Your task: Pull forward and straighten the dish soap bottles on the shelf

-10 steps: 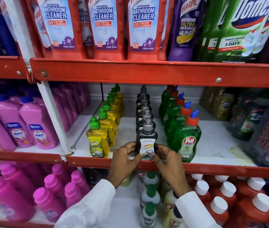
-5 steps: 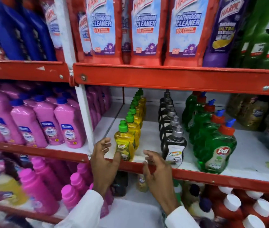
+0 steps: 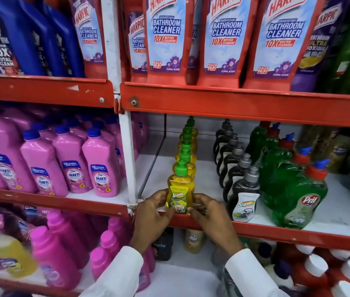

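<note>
The front yellow bottle (image 3: 180,189) is clear, glossy plastic under a shiny printed label. The shelf edge (image 3: 244,101) is red painted metal, chipped and scuffed. The pink bottles (image 3: 101,168) are opaque plastic with a soft sheen. The white sleeves (image 3: 118,275) look like smooth cloth, perhaps cotton.

Both arms reach up from the bottom of the view, each in a long white sleeve that ends at the wrist. The left hand (image 3: 151,213) is raised with its back to the camera, and its fingers curl in to the right. The right hand (image 3: 209,213) is at the same height, and its fingers curl in to the left. The two hands face each other, close together, with fingertips pressed on something small held between them.
</note>
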Action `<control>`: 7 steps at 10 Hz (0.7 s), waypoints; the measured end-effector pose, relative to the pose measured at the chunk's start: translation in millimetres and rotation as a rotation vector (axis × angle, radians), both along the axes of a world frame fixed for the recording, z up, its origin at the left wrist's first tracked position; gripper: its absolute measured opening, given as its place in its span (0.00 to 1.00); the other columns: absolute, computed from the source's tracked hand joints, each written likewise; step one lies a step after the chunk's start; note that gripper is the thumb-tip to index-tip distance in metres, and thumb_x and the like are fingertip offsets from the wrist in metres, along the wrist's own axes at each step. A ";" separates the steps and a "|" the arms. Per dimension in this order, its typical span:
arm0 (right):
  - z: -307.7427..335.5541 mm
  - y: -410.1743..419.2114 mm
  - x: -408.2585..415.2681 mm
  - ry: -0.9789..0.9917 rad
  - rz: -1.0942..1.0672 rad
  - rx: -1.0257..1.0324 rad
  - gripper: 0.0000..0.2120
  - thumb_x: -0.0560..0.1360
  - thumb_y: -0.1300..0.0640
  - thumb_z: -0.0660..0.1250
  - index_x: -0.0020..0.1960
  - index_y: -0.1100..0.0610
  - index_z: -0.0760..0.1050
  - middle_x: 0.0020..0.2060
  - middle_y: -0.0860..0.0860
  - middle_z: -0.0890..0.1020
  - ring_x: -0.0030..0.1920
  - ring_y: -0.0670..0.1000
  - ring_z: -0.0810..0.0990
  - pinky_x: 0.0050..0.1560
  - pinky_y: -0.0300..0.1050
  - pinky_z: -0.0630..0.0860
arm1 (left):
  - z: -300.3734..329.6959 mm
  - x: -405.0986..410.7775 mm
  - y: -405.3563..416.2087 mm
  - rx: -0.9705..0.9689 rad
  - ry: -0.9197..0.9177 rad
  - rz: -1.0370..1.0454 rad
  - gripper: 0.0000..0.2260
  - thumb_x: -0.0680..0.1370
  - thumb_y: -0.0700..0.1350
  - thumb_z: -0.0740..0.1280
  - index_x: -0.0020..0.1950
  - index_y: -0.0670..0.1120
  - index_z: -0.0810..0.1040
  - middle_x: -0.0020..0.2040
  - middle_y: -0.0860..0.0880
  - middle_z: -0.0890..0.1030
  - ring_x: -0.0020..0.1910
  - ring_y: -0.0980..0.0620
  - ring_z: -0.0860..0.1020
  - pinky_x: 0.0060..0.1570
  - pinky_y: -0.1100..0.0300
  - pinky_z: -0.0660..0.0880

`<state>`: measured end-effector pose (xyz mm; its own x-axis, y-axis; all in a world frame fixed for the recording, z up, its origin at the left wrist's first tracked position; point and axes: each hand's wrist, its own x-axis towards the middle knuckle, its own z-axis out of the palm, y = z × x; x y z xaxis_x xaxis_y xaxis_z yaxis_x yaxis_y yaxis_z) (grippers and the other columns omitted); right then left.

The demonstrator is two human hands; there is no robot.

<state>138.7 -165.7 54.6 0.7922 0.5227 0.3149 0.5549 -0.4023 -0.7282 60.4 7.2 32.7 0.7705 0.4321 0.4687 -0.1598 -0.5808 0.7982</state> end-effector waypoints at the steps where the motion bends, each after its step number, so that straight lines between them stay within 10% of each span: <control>1: 0.8 0.4 -1.8 0.018 -0.019 -0.012 0.16 0.73 0.55 0.72 0.61 0.50 0.80 0.51 0.45 0.88 0.50 0.40 0.85 0.56 0.40 0.81 | -1.0 0.2 0.4 -0.008 -0.012 -0.025 0.19 0.71 0.41 0.77 0.60 0.54 0.81 0.51 0.61 0.85 0.51 0.65 0.83 0.55 0.68 0.78; 4: -1.7 -0.2 -4.0 0.042 -0.065 -0.016 0.16 0.72 0.56 0.72 0.60 0.50 0.80 0.49 0.47 0.88 0.50 0.40 0.85 0.56 0.43 0.82 | 4.0 -3.6 -3.0 -0.035 -0.012 -0.064 0.20 0.71 0.42 0.78 0.61 0.51 0.81 0.51 0.62 0.84 0.51 0.67 0.82 0.54 0.71 0.76; 7: 2.5 -7.5 -16.0 0.122 -0.149 0.196 0.17 0.72 0.59 0.75 0.60 0.52 0.80 0.52 0.46 0.87 0.47 0.37 0.85 0.53 0.37 0.82 | 3.7 -8.3 -3.1 -0.017 -0.015 0.019 0.30 0.70 0.51 0.79 0.70 0.50 0.75 0.62 0.51 0.83 0.59 0.57 0.81 0.62 0.53 0.78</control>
